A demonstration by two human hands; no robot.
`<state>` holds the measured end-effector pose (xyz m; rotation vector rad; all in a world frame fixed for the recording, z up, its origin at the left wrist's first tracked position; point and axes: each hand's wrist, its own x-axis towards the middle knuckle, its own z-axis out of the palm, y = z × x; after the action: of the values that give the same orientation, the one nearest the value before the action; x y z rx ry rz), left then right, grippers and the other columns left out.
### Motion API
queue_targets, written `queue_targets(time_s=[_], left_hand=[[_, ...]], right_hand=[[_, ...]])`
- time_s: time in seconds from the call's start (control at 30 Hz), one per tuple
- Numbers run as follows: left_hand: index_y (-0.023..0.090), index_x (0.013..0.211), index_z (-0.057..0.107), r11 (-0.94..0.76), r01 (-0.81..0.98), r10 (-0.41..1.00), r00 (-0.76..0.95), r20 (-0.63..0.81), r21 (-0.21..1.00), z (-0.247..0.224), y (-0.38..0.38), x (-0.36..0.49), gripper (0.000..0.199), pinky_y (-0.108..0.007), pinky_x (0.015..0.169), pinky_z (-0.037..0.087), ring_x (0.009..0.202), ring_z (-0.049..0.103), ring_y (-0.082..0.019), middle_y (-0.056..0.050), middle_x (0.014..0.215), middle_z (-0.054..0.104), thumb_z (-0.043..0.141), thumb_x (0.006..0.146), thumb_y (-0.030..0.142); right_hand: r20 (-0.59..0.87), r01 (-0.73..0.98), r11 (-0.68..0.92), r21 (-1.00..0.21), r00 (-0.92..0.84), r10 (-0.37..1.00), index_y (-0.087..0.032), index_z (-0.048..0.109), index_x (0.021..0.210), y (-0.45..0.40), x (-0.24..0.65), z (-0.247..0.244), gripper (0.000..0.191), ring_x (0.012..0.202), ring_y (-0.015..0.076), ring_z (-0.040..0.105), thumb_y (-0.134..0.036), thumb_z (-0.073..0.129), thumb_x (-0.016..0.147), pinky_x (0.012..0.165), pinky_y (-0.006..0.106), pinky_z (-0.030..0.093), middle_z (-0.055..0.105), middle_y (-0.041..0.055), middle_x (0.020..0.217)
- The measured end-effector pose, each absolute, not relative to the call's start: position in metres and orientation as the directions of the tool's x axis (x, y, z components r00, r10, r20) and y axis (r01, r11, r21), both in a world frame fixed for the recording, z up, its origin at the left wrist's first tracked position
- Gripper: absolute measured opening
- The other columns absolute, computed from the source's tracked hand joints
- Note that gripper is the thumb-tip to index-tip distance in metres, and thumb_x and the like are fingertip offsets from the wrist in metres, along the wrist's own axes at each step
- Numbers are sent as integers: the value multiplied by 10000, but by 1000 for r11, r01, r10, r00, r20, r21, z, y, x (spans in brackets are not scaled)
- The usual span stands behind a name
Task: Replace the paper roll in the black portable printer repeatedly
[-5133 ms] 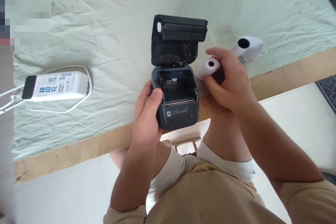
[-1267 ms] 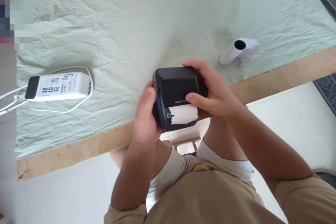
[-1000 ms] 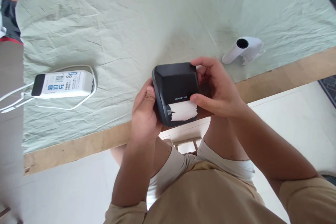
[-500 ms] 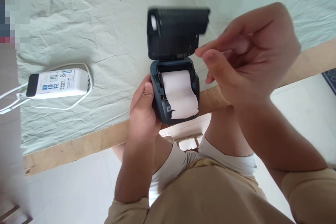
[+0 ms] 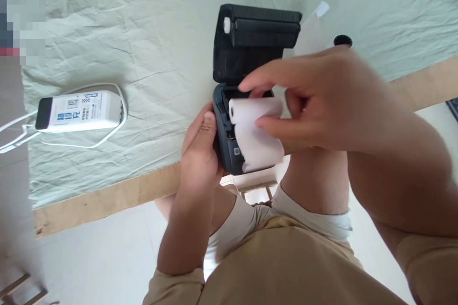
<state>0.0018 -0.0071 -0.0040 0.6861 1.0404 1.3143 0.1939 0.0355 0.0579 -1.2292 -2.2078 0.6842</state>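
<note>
A small dark blue printer is in my left hand, whose thumb lies along its left side. Its black lid stands open, with a roller across it. My right hand has its thumb and fingers around a white paper roll. The roll sits tilted at the printer's compartment, its left end showing, and a loose torn-edged length of paper hangs over the printer's front. The bottom of the compartment is hidden by the roll.
A white power strip with a white cable lies at the left on the green cloth. Beyond my right hand are a translucent piece and a round black object. The wooden table edge runs in front of me.
My right hand has come from beside the lid down to the paper roll and taken hold of it. The roll is raised and tilted. The printer has shifted slightly right.
</note>
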Motion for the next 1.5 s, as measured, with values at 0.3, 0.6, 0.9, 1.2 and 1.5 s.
queue_targets(time_s=[0.3, 0.6, 0.9, 1.2, 1.5], left_hand=[[214, 916, 829, 149, -490, 983, -22, -183, 859, -8, -6, -1, 315, -276, 779, 631, 730, 685, -157, -13, 868, 737, 638, 1099, 383], [223, 899, 816, 156, -471, 983, -11, -182, 868, -9, -5, 0, 311, -394, 1020, 661, 907, 786, -227, -17, 829, 738, 626, 1089, 379], [223, 907, 820, 149, -458, 983, -26, -181, 876, -9, -5, 0, 310, -385, 1005, 663, 855, 772, -212, -13, 848, 747, 624, 1090, 380], [221, 949, 824, 157, -441, 981, -37, -192, 884, -8, -5, 1, 285, -394, 1002, 662, 932, 785, -236, -25, 886, 766, 644, 1077, 401], [220, 972, 849, 167, -471, 981, -12, -196, 866, -9, -5, -1, 284, -298, 824, 671, 734, 716, -161, -15, 909, 780, 664, 1077, 409]], right_hand=[[380, 395, 335, -856, 39, 924, -280, 631, 904, 17, 237, -18, 360, 573, 135, 472, -568, 846, 889, 511, 327, 363, 583, -22, 738], [574, 803, 389, -453, -71, 816, -270, 611, 1061, 29, 243, -21, 387, 911, 243, 725, -600, 775, 944, 818, 445, 584, 761, 39, 1040], [541, 755, 378, -537, -36, 840, -303, 615, 1300, 28, 240, -30, 503, 806, 195, 711, -301, 780, 825, 726, 370, 593, 758, 2, 1000], [466, 861, 36, -507, 239, 852, -256, 621, 1255, 57, 277, -23, 633, 971, 184, 683, -112, 882, 697, 752, 356, 554, 663, 104, 1299], [332, 839, 90, -536, 112, 937, -280, 639, 1239, 44, 278, -21, 614, 978, 185, 668, 30, 657, 709, 847, 389, 611, 705, 43, 1169]])
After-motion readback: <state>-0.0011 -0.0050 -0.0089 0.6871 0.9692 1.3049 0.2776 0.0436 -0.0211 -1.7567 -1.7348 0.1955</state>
